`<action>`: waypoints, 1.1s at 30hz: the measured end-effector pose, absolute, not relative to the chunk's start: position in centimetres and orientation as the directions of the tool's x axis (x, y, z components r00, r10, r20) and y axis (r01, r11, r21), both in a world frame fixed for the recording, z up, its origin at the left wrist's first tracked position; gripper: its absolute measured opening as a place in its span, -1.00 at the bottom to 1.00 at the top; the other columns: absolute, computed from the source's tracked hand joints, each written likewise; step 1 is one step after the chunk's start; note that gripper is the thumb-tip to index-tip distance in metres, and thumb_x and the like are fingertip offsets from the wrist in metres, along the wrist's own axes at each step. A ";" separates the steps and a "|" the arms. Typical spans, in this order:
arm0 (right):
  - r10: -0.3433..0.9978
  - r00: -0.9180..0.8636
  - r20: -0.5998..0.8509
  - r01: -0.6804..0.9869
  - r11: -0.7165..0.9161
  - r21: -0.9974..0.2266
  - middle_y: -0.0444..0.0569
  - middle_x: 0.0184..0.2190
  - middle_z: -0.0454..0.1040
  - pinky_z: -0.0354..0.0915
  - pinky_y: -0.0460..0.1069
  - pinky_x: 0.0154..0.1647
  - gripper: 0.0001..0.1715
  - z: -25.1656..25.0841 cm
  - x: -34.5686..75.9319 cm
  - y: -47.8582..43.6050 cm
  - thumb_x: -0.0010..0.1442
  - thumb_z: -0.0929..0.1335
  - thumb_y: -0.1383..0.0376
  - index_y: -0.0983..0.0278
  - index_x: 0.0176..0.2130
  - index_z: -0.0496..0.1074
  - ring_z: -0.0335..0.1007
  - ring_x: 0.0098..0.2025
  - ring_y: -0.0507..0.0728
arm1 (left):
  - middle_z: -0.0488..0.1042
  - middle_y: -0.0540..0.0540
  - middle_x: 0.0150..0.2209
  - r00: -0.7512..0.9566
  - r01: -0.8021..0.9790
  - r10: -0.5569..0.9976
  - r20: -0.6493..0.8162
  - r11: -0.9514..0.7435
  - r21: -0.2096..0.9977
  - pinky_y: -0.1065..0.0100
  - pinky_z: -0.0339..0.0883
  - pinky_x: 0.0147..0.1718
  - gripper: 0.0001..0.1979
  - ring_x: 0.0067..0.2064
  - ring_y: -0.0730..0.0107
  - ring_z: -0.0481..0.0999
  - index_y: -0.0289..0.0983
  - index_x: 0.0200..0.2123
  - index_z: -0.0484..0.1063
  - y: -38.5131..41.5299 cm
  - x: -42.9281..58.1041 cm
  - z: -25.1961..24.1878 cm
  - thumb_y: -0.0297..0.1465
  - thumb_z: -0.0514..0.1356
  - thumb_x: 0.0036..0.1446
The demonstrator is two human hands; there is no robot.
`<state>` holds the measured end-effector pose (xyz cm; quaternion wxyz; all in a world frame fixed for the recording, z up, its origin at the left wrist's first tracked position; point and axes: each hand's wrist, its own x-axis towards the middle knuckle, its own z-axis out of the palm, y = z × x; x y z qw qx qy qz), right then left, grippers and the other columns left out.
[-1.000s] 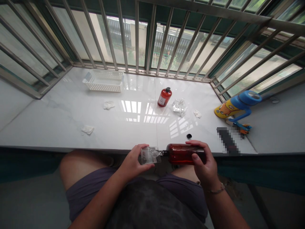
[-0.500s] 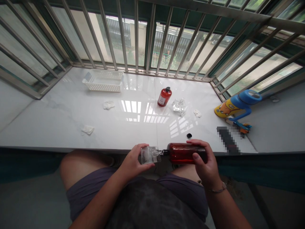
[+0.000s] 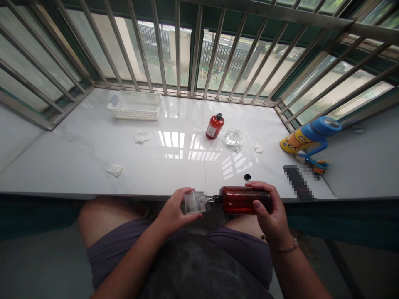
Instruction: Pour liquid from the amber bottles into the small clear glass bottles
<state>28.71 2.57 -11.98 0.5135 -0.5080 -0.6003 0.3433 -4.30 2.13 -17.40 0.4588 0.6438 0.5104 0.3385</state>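
Amber bottle (image 3: 245,200) in right hand (image 3: 268,211), neck touching clear piece (image 3: 195,202) in left hand (image 3: 173,211)

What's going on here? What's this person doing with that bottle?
A person seated at a white marble window ledge holds an amber bottle on its side in the right hand. Its neck points at a clear plastic piece held in the left hand. A black cap lies on the ledge just beyond the bottle. Farther back, a red bottle stands upright, and a white plastic basket sits near the window bars.
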 end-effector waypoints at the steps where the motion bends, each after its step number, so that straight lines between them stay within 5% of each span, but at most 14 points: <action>1: 0.962 0.041 0.271 0.254 0.253 -0.934 0.11 0.13 0.52 0.43 0.23 0.22 -0.57 -11.9 28.7 2.6 0.35 0.48 0.10 0.10 0.15 0.48 0.45 0.22 0.37 | 0.53 -0.19 0.22 0.249 0.348 0.968 -0.031 -0.060 0.936 0.02 0.51 0.21 -0.29 0.24 0.00 0.56 -0.12 0.24 0.41 2.1 -4.3 -17.4 -0.27 0.57 0.05; 33: 0.946 0.015 0.325 0.270 0.309 -0.912 0.10 0.10 0.51 0.40 0.22 0.22 -0.61 -10.7 28.6 2.7 0.35 0.48 0.14 0.12 0.13 0.49 0.46 0.19 0.34 | 0.53 -0.16 0.23 0.245 0.366 0.970 -0.004 -0.088 0.926 0.03 0.51 0.22 -0.27 0.26 0.02 0.55 -0.08 0.25 0.41 2.0 -4.4 -17.9 -0.25 0.57 0.06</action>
